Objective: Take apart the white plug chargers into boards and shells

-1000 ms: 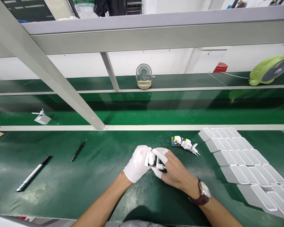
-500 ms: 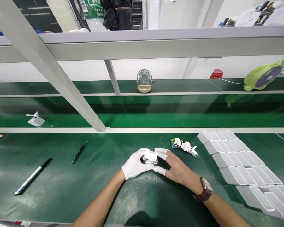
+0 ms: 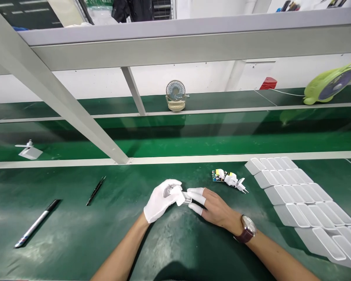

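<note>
My left hand (image 3: 163,200), in a white glove, pinches a small white plastic piece (image 3: 178,194) with a flat tab. My right hand (image 3: 212,206) wears white finger covers on the thumb and two fingers. Its fingertips close on the right end of a small white plastic case (image 3: 187,198), which meets the piece in my left hand. The gloved fingers partly hide both parts. Beyond my right hand lies a small circuit board (image 3: 218,175) beside several white plug parts (image 3: 231,179).
Rows of white plastic cases (image 3: 298,195) stand at the right. A marker (image 3: 36,224) and black tweezers (image 3: 96,191) lie at the left. Behind the metal rail are a white adapter (image 3: 31,151), a small fan (image 3: 176,95) and a green fan (image 3: 330,84). A slanted post (image 3: 61,91) crosses the left.
The white piece in my left hand has shifted left and tilted, baring more of the case beside it. My right hand stays close to the case. The view has tipped slightly down.
</note>
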Demonstrator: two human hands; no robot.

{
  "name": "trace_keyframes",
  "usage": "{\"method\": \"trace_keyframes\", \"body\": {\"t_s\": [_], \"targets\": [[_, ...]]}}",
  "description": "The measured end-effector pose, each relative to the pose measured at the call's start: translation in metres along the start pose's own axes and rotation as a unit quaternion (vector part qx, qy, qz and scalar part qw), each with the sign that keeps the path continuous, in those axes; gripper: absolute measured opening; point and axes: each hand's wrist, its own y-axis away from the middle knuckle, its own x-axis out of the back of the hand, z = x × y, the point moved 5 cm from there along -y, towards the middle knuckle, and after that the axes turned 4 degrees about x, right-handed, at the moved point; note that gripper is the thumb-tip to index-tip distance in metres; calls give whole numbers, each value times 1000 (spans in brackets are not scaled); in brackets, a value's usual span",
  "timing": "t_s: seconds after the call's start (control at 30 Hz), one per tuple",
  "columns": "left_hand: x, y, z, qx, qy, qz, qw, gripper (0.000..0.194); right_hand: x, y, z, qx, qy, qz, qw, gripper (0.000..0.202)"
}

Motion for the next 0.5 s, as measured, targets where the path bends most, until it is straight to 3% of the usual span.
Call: {"method": "trace_keyframes", "body": {"t_s": [0.23, 0.4, 0.5], "targets": [[6, -6, -4, 14, 30, -51, 998, 17, -5, 1, -5, 32, 32, -36, 998, 54], [6, -5, 2, 3, -12, -111, 994, 16, -6, 2, -6, 17, 20, -35, 999, 51], [2, -3, 4, -1, -61, -118, 991, 26, -9, 5, -5, 7, 2, -30, 1000, 46]]}}
